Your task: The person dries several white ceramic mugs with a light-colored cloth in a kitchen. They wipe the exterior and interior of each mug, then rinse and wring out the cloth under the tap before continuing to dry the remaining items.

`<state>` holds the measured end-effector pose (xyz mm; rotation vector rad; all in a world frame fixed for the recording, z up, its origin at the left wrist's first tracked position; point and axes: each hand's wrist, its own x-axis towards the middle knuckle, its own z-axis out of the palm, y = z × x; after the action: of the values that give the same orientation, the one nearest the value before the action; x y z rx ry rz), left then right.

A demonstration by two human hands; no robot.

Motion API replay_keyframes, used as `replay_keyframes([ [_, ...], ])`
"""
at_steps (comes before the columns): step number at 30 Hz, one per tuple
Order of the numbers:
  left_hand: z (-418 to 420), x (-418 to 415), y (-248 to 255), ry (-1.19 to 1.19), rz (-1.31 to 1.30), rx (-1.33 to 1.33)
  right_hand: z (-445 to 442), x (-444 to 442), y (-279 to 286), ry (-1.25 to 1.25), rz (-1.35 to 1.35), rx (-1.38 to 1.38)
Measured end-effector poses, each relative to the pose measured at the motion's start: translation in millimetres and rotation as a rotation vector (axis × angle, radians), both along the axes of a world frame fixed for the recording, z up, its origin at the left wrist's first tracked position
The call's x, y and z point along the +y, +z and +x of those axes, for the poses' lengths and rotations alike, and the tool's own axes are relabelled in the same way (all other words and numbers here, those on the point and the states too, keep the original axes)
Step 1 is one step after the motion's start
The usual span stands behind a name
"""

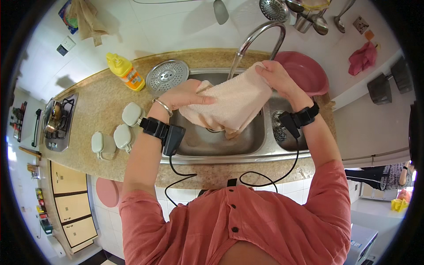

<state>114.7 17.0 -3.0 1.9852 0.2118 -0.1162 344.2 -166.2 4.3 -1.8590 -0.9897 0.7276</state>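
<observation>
A pale peach terry cloth (235, 99) is stretched between my two hands above the large basin of a stainless steel sink (212, 147). My left hand (187, 94) grips its left end, thumb lying on top. The upper right corner is pinched in my right hand (275, 76). Just behind the cloth, water runs from the curved chrome faucet (255, 34). The cloth's lower edge hangs down into the basin and covers part of the drain. A strapped black device sits on each wrist, with a cable running from it.
Right of the faucet stands a pink plastic basin (303, 73). A perforated metal steamer plate (168, 77) and a yellow detergent bottle (125, 71) are on the left counter, near several white-lidded containers (124, 137). A gas stove (61, 122) is farther left. Another person (381, 177) stands at far right.
</observation>
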Motion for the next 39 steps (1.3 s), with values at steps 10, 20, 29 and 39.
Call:
replay_keyframes([
  [10, 13, 9, -14, 0.066, 0.475, 0.066, 7, 2, 26, -0.089, 0.213, -0.385],
  [20, 21, 11, -58, 0.340, -0.638, -0.210, 23, -16, 40, -0.212, 0.205, -0.106],
  [29, 23, 12, -56, 0.282, -0.433, -0.141, 9, -28, 34, -0.196, 0.180, 0.095],
  [39, 24, 15, -24, -0.036, 0.505, 0.102, 11, -27, 32, -0.230, 0.146, -0.004],
])
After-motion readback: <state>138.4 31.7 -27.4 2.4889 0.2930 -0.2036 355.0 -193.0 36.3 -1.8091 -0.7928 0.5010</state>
